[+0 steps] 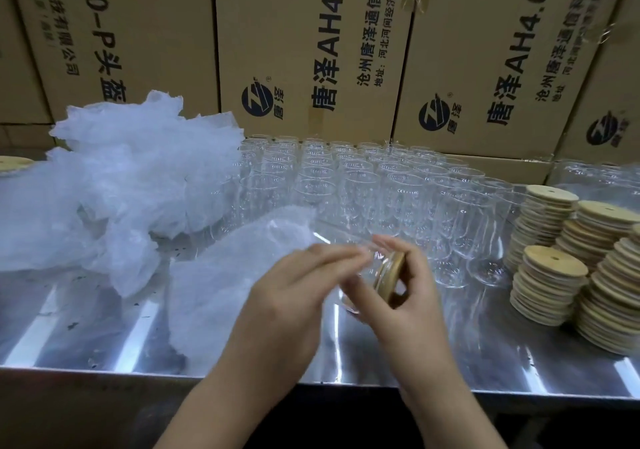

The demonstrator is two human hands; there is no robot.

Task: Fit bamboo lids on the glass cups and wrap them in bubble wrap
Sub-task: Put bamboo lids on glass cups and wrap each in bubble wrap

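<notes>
While I hold one glass cup (375, 253) on its side between both hands, its long axis runs roughly left-right: base end toward the bubble wrap sheet (225, 275), mouth end toward my right

bamboo lid (391, 275) sits on the mouth, seen nearly edge-on. Right hand (407, 298) has thumb and fingers curled round its rim, clamped. Left hand (294, 286) lies over the glass body with fingers stretched across it; they're motion-blurred, so can't tell if they actually wrap the cup or just rest on it

Sheet is just left of the cup and runs under the left hand, so left is the nearer hand for pulling wrap. My guess is the cup rolls leftward onto it

Hard to read:
- whether the lid is fully seated, rim hidden by my fingers
- whether the cup touches the steel table (485, 344) or hangs just above it
- cup base, behind the left fingers

Unlidded cups (381, 178) stand behind, lid stacks (554, 275) well off to the right
</notes>
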